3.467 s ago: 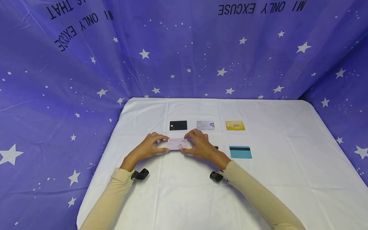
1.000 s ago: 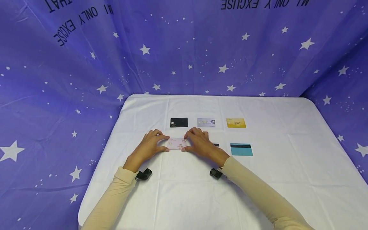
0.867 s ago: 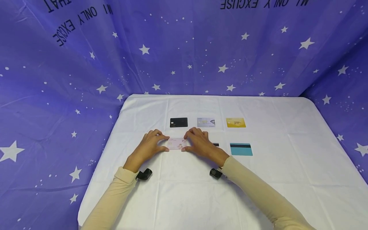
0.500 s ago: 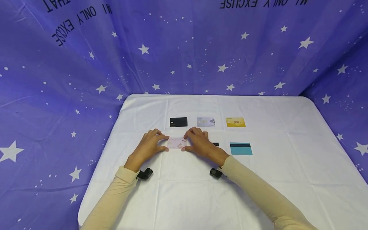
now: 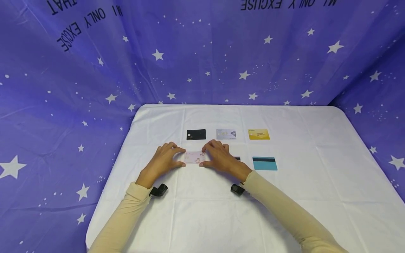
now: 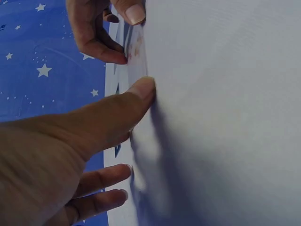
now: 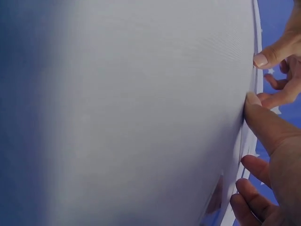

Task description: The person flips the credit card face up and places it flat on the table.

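A pale pink card [image 5: 193, 157] with VIP lettering and a flower print lies level, close over the white cloth. My left hand [image 5: 160, 161] holds its left end, thumb at the near corner and index finger at the far one. At the right end my right hand [image 5: 219, 157] has the same thumb-and-finger grip. Seen edge-on in the left wrist view, the card [image 6: 137, 59] spans the two hands. The right wrist view shows my right thumb [image 7: 263, 117] near the left hand's fingers. Behind my right hand, another card with a dark stripe [image 5: 237, 159] is mostly hidden.
Beyond the hands, a black card [image 5: 196, 134], a silver VIP card [image 5: 226, 134] and a yellow card [image 5: 258, 134] form a row. A teal card [image 5: 264, 164] with a black stripe lies to the right. Starry purple curtains [image 5: 221, 63] surround the white table [image 5: 316, 182].
Compared with the oldest frame, the pink card sits slightly nearer me relative to the black card, and the head view has shifted a little. Over the last second, both hands and the card stay nearly still.
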`<action>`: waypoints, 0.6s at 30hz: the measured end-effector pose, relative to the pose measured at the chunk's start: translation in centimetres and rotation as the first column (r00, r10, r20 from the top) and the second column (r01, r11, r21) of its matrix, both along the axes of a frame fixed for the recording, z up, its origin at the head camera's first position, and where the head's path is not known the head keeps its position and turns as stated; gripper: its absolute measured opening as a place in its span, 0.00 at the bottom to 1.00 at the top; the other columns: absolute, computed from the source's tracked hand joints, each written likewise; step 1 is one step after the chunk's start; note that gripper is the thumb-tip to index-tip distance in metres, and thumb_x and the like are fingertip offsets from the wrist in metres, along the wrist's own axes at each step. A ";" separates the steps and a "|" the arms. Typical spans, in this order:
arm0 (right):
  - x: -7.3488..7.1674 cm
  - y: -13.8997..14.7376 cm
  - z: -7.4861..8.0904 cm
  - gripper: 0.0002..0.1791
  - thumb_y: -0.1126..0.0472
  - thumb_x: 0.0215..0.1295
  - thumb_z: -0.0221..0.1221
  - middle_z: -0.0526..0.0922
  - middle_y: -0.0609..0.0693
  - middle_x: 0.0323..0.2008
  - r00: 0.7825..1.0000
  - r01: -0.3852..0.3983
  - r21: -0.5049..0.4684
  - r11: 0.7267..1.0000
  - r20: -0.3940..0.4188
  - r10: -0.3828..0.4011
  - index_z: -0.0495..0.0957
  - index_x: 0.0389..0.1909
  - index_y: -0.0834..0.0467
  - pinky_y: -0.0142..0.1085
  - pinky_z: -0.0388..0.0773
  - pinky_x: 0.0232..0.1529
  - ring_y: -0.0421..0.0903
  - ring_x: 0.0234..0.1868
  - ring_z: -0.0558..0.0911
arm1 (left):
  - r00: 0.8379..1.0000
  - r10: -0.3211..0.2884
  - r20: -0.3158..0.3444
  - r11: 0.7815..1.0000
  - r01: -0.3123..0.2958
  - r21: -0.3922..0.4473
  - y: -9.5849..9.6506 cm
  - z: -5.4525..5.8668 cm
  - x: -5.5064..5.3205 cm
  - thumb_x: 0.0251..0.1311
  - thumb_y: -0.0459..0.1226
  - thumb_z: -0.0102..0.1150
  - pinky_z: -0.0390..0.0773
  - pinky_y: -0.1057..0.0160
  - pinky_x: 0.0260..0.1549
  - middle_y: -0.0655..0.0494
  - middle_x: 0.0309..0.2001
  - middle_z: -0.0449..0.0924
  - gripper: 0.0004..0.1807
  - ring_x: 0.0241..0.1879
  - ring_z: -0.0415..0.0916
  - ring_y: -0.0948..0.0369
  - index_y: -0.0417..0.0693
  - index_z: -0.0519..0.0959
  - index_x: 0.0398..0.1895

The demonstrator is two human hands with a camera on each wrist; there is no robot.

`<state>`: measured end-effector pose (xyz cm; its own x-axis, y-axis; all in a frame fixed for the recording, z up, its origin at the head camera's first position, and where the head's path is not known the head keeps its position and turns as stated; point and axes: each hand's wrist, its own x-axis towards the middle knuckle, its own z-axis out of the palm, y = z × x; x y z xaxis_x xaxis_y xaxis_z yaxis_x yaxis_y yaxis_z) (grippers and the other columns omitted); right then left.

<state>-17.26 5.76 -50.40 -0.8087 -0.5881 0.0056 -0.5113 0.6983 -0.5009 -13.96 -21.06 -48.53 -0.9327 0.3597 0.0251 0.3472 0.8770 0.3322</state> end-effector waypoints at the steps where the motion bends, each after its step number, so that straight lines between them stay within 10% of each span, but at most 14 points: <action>1: 0.0 0.1 0.1 0.30 0.41 0.63 0.73 0.73 0.51 0.62 1.000 -0.003 0.004 1.000 0.001 0.003 0.77 0.60 0.50 0.56 0.60 0.60 0.55 0.65 0.71 | 1.000 0.002 0.002 1.000 -0.002 -0.001 0.1 0.1 0.0 0.54 0.53 0.80 0.66 0.51 0.45 0.48 0.54 0.80 0.34 0.49 0.74 0.49 0.53 0.84 0.64; 18: -1.2 4.1 3.1 0.35 0.41 0.66 0.71 0.74 0.52 0.65 0.998 0.057 -0.027 0.998 0.043 -0.055 0.75 0.68 0.53 0.55 0.58 0.62 0.54 0.69 0.71 | 0.997 -0.081 0.008 0.997 0.081 0.015 4.9 1.9 -1.8 0.60 0.58 0.74 0.65 0.48 0.51 0.48 0.59 0.77 0.36 0.56 0.74 0.48 0.51 0.80 0.68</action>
<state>-18.48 9.82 -47.33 -0.8402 -0.5421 -0.0130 -0.4501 0.7106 -0.5407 -15.71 -16.13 -46.65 -0.9007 0.4339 0.0234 0.4142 0.8409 0.3484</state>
